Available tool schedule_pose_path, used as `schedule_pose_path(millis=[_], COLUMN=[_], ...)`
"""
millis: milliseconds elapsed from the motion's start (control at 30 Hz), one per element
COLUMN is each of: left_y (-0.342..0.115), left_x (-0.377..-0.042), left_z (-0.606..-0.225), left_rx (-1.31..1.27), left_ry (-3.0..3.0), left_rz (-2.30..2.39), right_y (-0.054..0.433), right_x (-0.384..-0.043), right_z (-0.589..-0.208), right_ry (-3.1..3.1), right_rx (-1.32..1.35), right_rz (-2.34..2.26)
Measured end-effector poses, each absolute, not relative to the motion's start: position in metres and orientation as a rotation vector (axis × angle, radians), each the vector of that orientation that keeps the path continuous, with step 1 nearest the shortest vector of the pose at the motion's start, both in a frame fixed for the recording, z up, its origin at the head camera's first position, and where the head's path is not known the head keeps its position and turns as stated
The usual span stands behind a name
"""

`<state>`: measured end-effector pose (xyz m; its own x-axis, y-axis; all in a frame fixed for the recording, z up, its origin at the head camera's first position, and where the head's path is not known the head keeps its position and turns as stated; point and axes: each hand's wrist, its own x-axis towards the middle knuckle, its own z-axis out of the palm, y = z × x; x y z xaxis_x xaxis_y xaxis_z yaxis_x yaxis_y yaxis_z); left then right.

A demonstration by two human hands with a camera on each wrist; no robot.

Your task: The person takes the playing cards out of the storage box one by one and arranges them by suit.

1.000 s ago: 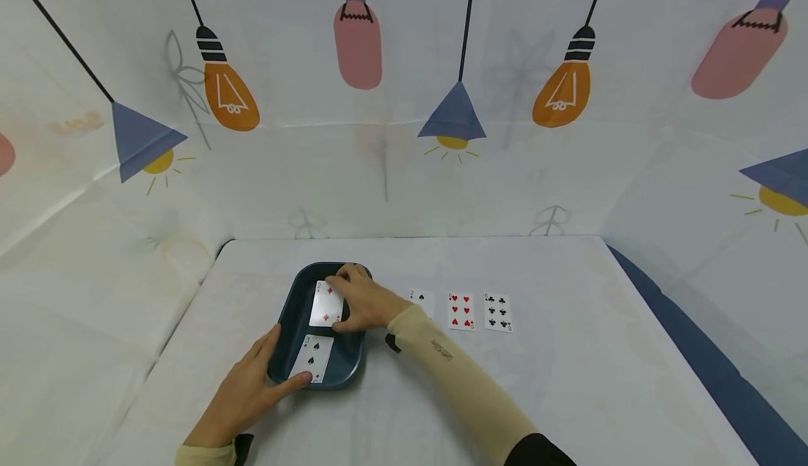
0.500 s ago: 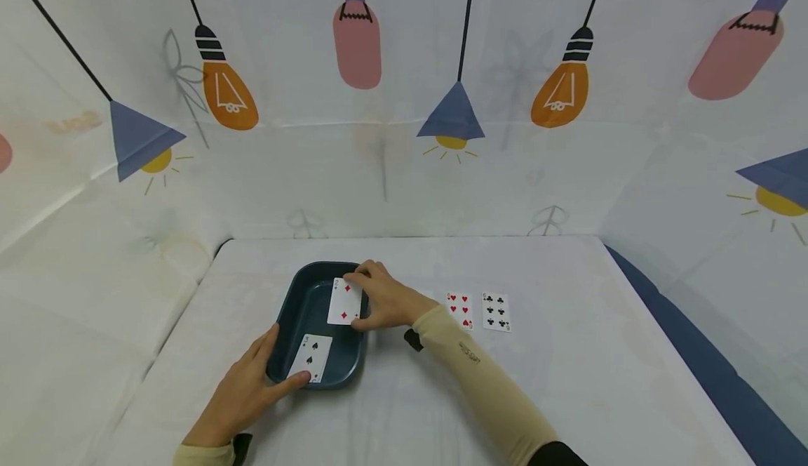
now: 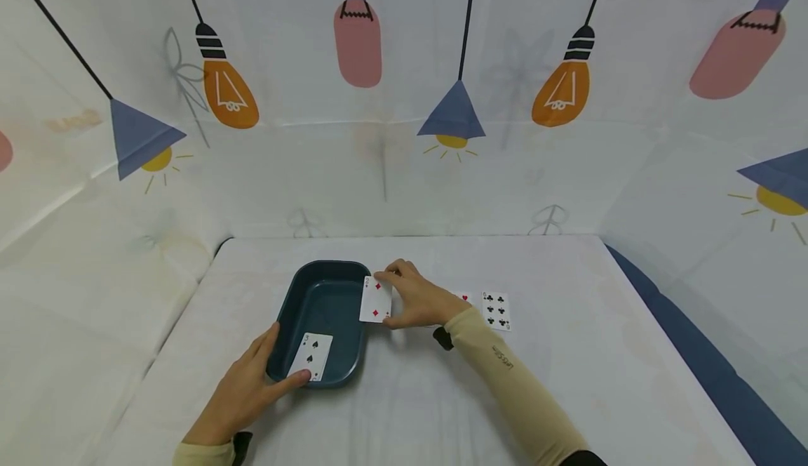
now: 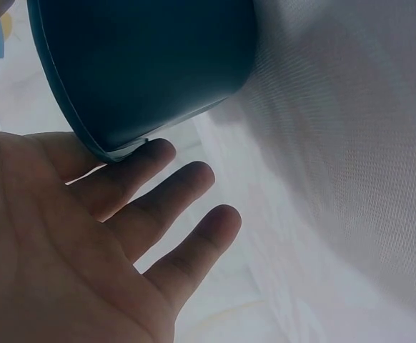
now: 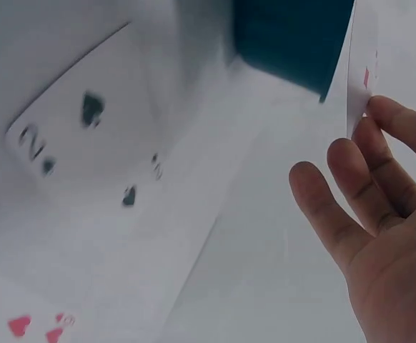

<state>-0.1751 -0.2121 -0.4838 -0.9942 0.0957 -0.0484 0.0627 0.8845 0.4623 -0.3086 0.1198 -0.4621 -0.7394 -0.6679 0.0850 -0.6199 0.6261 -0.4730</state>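
Observation:
My right hand pinches a two of diamonds by its right edge, between thumb and fingers. The card overlaps the right rim of a dark teal tray in the head view. At the tray's near left corner, my left hand grips it, thumb over the front rim and fingers along the outer wall. A three of spades lies inside, near that thumb. Below my right hand, the right wrist view shows a two of spades on the table, hidden in the head view.
Right of the tray, a six of hearts is mostly covered by my right wrist, and a six of clubs lies beside it. A white cloth covers the table. Behind stands a printed fabric wall.
My right hand has carried the two of diamonds rightward, from inside the tray to its right rim. My left hand and the three of spades have stayed in place.

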Motion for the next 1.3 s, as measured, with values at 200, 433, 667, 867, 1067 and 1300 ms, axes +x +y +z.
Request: schedule_pose_path(millis=[200, 433, 667, 867, 1067, 1300], left_y=[-0.213, -0.213, -0.213, -0.214, -0.214, -0.214], left_x=[-0.174, -0.174, -0.175, -0.174, -0.174, -0.176], left_z=[-0.482, -0.482, -0.483, -0.482, -0.483, -0.485], left_rx=[0.143, 0.154, 0.166, 0.169, 0.146, 0.144], left_ry=[2.982, 2.99, 2.998, 2.99, 2.969, 2.976], left_rz=[0.738, 0.75, 0.749, 0.763, 0.773, 0.776], right_y=[0.143, 0.167, 0.192, 0.214, 0.236, 0.268], right_x=[-0.308, -0.305, -0.301, -0.297, -0.294, -0.291], right_z=[-0.468, -0.474, -0.48, -0.481, -0.478, -0.474], right_ry=[2.757, 2.766, 2.78, 2.808, 2.836, 2.845], right_rx=[-1.084, -1.018, -0.965, -0.921, -0.883, -0.794], right_rz=[-0.729, -0.72, -0.709, -0.667, -0.662, -0.663])
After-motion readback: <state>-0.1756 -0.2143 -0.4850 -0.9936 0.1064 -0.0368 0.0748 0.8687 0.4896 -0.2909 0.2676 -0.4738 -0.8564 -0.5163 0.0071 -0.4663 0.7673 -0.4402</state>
